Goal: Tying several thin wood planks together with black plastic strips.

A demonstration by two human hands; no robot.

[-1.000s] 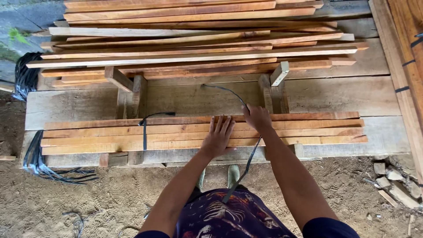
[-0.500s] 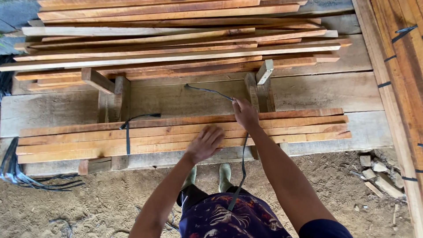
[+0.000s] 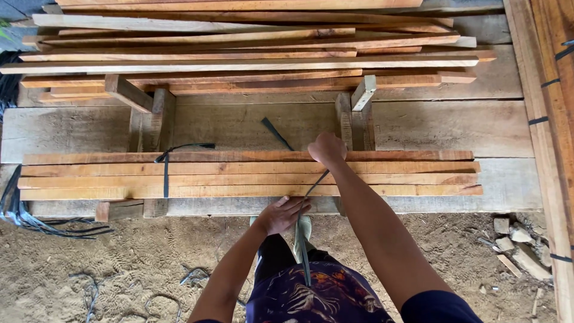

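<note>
A flat bundle of several reddish wooden slats (image 3: 394, 173) lies across a grey plank platform (image 3: 251, 125). A dark plastic strap (image 3: 312, 186) runs over the bundle near its middle. My right hand (image 3: 327, 148) is closed on the strap at the bundle's far edge; the strap's free end (image 3: 274, 131) sticks out beyond it. My left hand (image 3: 283, 214) holds the same strap at the bundle's near edge, below the slats. The strap's tail hangs down toward my legs. A second dark strap (image 3: 166, 170) lies over the bundle's left part.
A larger stack of long slats (image 3: 251, 54) fills the far side, resting on short wooden blocks (image 3: 158, 113). More strapped timber (image 3: 547, 119) runs along the right. Loose dark straps (image 3: 24, 215) lie at the left on sandy ground, rubble (image 3: 517, 245) at the right.
My left hand has come off the top of the slats and dropped to the near edge, where it now grips the strap. My right hand stays on the strap at the far edge.
</note>
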